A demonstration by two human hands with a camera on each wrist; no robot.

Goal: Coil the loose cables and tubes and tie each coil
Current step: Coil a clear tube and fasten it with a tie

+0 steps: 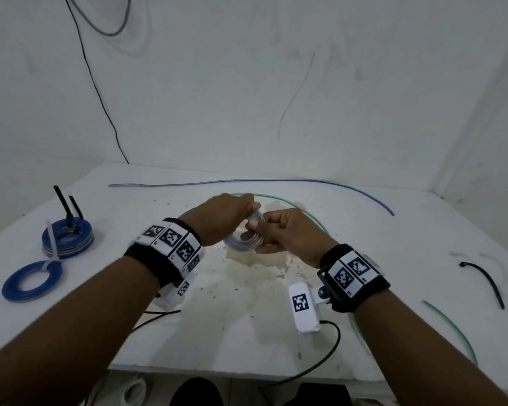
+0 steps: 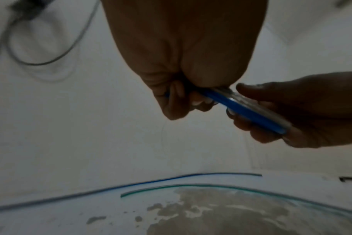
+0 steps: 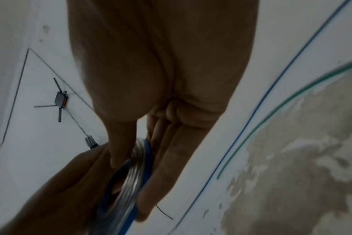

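A small coil of clear-and-blue tube (image 1: 248,237) is held above the middle of the white table (image 1: 393,230) by both hands. My left hand (image 1: 229,215) grips its upper edge with curled fingers. My right hand (image 1: 279,232) pinches the coil's right side between the thumb and the long fingers. The left wrist view shows the coil (image 2: 249,111) edge-on between both hands. In the right wrist view the coil (image 3: 133,178) lies between thumb and fingers. A loose blue tube (image 1: 276,180) and a loose green tube (image 1: 302,212) lie on the table behind the hands.
Two tied blue coils (image 1: 66,237) (image 1: 31,279) lie at the left, the farther one with black ties sticking up. A black cable tie (image 1: 484,281) lies at the right, and more green tube (image 1: 455,329) runs off the front right edge. A stain (image 1: 255,268) marks the table's middle.
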